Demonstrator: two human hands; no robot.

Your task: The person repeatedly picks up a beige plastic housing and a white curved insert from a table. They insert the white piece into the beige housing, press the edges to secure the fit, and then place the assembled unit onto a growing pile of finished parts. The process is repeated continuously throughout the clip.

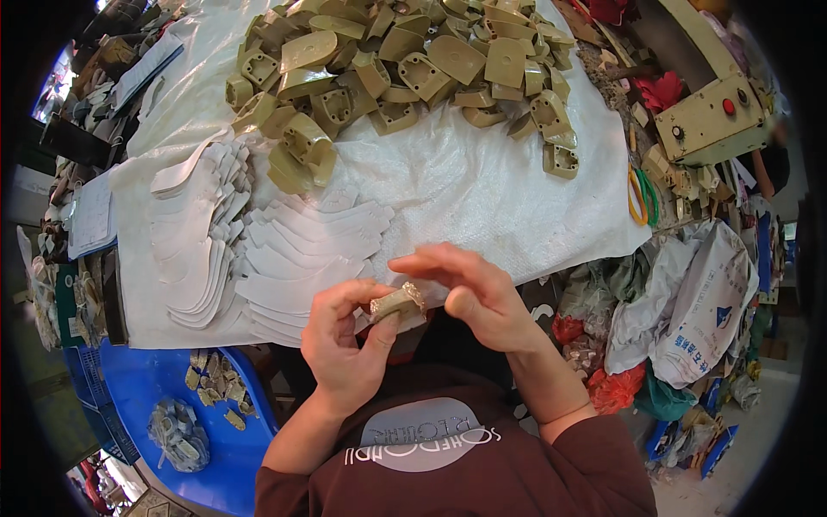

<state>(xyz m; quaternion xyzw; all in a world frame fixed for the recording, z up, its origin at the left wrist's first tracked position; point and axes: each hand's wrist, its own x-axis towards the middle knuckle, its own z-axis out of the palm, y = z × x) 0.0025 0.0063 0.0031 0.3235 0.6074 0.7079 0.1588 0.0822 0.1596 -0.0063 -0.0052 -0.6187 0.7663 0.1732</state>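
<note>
Close to my body, my left hand (349,340) pinches a small olive shoe heel (398,304) between thumb and fingers. One end of the heel carries a rough, gold-flecked edge. A pale, thin piece (435,295) shows behind it, partly hidden by my hands. My right hand (474,297) is just to the right, fingers stretched out and thumb apart, gripping nothing that I can see. Fanned stacks of curved white cut pieces (297,258) lie to the left on the white sheet (482,198). Beyond them is a large heap of olive shoe heels (413,65).
At lower left, a blue tub (164,379) holds gold-flecked pieces (220,383) and a bagged bundle (178,435). A cream machine box with buttons (715,121) stands at right, near yellow and green rings (642,196). Plastic bags (689,310) crowd the right side.
</note>
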